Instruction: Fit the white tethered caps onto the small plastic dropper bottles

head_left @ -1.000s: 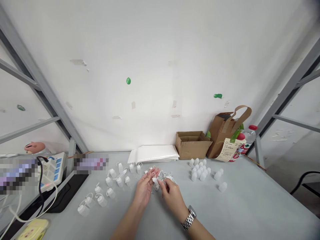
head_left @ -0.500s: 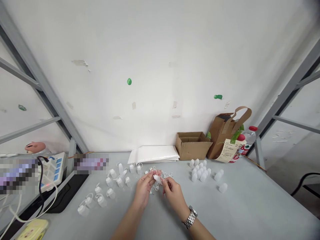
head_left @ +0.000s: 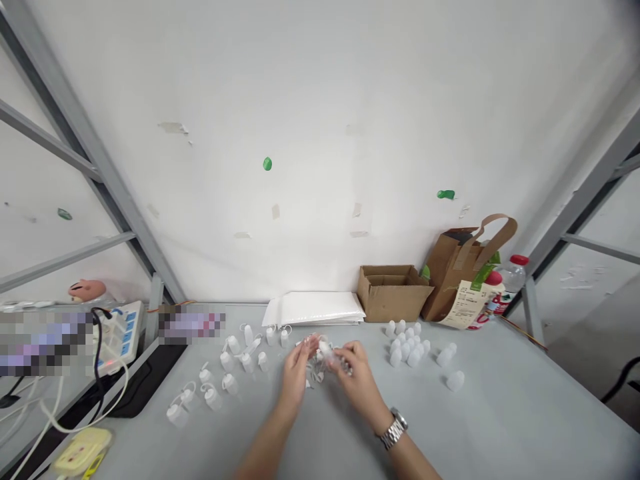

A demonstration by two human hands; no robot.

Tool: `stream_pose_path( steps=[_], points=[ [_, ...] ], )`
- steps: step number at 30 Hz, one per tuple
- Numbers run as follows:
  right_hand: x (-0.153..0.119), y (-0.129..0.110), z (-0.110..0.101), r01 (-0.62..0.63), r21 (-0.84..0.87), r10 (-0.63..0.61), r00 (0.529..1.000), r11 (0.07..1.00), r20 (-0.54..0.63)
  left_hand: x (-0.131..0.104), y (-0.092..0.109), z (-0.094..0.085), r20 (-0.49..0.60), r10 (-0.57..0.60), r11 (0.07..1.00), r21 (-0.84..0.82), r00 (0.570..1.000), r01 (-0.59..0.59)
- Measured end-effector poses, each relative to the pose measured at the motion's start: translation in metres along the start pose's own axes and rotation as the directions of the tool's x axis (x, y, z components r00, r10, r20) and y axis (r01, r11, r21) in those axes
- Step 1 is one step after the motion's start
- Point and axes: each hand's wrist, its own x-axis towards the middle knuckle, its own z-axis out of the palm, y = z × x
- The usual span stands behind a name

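Near the middle of the grey table (head_left: 330, 427), my right hand (head_left: 356, 377) is closed round a small translucent white bottle (head_left: 327, 351), blurred by motion. My left hand (head_left: 299, 367) is beside the bottle's top, its fingers stretched and close together; whether they hold anything is hard to see. Loose white caps with straps (head_left: 315, 375) lie beneath and between the hands. On the left stand several small white bottles with strapped caps (head_left: 213, 398). To the right is a cluster of uncapped white bottles (head_left: 414, 353), with a few apart from it.
At the back are white padded envelopes (head_left: 320, 308), an open cardboard box (head_left: 397, 301), a brown paper bag (head_left: 443, 267) and a red-capped bottle (head_left: 513, 273). A power strip (head_left: 127, 333) with cables and a yellow case (head_left: 83, 450) are at the left.
The view has turned slightly left, so things appear further right. The bottle between my hands has been tilted and now blurs, and my right hand's fingers have wrapped round it.
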Motion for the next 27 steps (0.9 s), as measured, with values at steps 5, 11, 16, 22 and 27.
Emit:
stream_pose_path(
  steps=[5,11,16,22,27],
  points=[
    [0.037,0.0,-0.01,-0.02,-0.015,0.019,0.996,1.0,-0.087,-0.014,-0.012,-0.002,0.24,0.176,0.957,0.184,0.955,-0.223],
    [0.07,-0.006,0.036,0.066,-0.095,-0.047,0.98,0.993,0.193,-0.029,-0.017,-0.003,0.598,0.233,0.711,0.433,0.767,-0.554],
    [0.077,-0.019,0.061,0.154,-0.155,-0.1,0.944,0.976,0.314,-0.028,-0.018,-0.006,0.744,0.354,0.232,0.517,0.566,-0.824],
    [0.077,-0.045,0.059,0.238,-0.192,-0.133,0.887,0.952,0.442,-0.03,-0.025,0.003,0.843,0.299,0.021,0.463,0.447,-0.886],
    [0.07,-0.048,0.076,0.274,-0.261,-0.08,0.816,0.926,0.572,-0.031,-0.028,0.004,0.852,0.311,-0.021,0.45,0.422,-0.893]
  ],
)
